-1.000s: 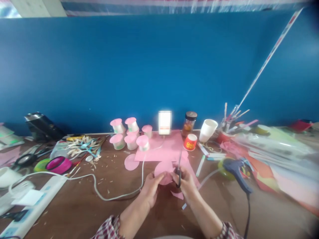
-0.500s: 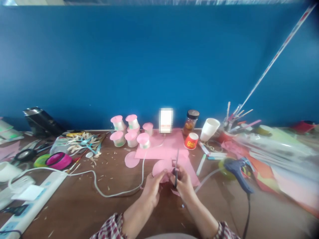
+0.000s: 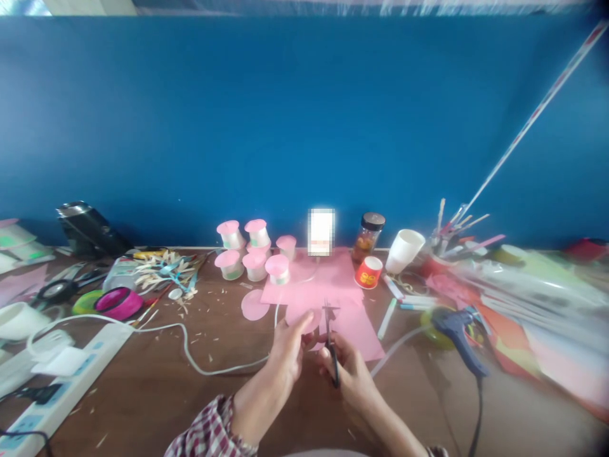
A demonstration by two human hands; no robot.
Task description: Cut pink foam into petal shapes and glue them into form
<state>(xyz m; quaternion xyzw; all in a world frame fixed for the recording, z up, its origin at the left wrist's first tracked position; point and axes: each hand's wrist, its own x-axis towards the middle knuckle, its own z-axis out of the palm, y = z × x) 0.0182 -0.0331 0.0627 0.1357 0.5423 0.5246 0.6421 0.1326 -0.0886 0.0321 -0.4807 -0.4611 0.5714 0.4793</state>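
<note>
Pinching a pink paper disc (image 3: pixel 295 313) in the left hand (image 3: pixel 287 349). Gripping black-handled scissors (image 3: pixel 332 353) in the right hand (image 3: pixel 353 365), just alongside.

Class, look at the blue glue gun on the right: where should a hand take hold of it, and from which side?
Probably grip the glue gun by its handle, from the near side: the slim handle slants towards the picture's bottom edge, and the cord trails off its end.
</note>
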